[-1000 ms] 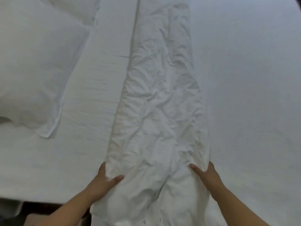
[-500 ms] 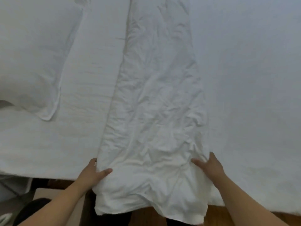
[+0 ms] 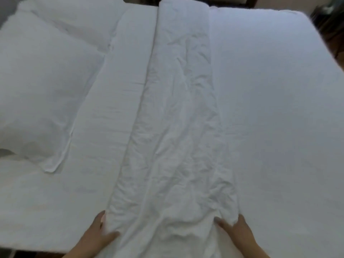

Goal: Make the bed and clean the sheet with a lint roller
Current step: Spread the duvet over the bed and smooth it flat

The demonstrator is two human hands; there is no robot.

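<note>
I watched the view lift: the far edge of the bed (image 3: 260,11) came into sight, where half a second earlier only its middle showed. The folded duvet (image 3: 176,127) no longer hung off the near side; its end lay up on the mattress. My left hand (image 3: 98,233) and right hand (image 3: 236,229) had slid forward, each gripping a side edge.
</note>
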